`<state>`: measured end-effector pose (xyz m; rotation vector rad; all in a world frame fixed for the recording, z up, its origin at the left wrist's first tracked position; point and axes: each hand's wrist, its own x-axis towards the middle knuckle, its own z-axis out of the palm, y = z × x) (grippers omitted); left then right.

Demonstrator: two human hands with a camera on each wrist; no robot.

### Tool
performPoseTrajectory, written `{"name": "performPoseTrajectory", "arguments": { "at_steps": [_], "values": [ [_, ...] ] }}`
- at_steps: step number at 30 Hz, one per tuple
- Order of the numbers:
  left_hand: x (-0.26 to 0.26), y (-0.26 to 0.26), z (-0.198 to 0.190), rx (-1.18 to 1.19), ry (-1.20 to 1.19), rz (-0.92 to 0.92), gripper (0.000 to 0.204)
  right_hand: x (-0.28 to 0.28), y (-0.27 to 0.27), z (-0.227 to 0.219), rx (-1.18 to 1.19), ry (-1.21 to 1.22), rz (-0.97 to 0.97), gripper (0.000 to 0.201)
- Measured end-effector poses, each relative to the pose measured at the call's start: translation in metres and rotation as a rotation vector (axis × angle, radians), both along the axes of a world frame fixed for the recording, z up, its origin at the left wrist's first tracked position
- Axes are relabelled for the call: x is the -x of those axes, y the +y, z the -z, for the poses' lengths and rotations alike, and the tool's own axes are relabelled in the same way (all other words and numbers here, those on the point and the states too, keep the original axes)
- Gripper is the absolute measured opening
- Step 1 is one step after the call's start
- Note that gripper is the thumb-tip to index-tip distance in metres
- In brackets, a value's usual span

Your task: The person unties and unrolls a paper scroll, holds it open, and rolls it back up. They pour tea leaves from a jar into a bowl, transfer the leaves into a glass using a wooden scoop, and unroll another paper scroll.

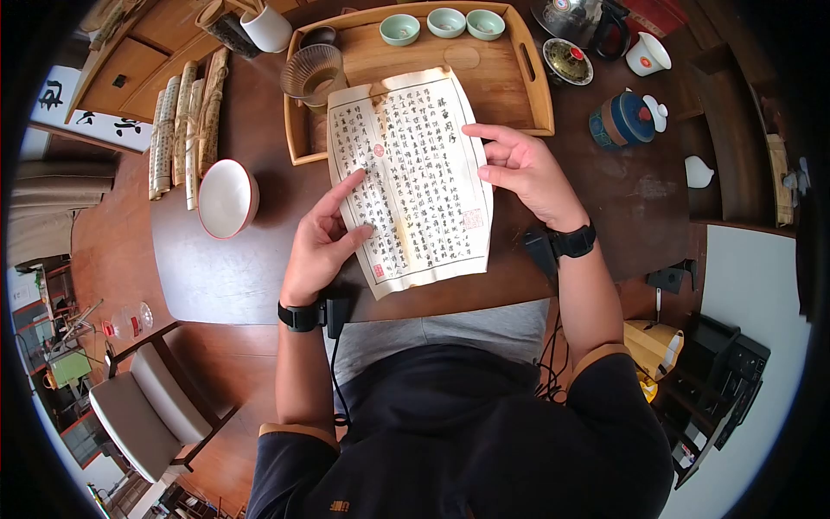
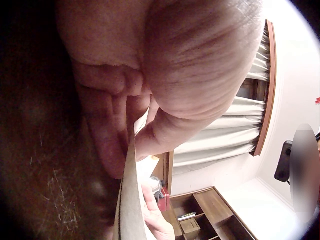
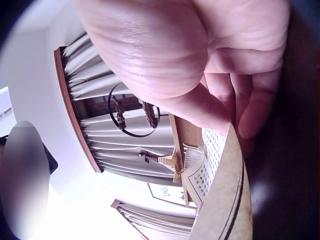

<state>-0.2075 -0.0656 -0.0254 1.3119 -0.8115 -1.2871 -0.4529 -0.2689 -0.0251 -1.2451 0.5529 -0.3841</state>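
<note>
My left hand (image 1: 322, 242) and right hand (image 1: 527, 169) pinched opposite side edges of the handwritten sheet (image 1: 415, 190), thumbs on its inked face, though I could not quite make out how every finger lay behind it. I held it over the dark table (image 1: 640, 190), a white bowl (image 1: 226, 201) standing to its left. Beyond was the wooden tray (image 1: 493, 82), with three pale green cups (image 1: 446, 23) along its far side.

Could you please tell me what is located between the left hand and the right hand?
In the head view, a written sheet lies between the left hand and right hand.
</note>
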Motion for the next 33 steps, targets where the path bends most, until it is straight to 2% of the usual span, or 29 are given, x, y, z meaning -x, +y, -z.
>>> {"name": "performPoseTrajectory", "arguments": {
  "at_steps": [33],
  "values": [
    [0.0018,0.0004,-0.0017,-0.022,0.017,-0.020,0.072,0.0006,0.0003,-0.0006,0.026,0.002,0.000,0.051]
  ]
}}
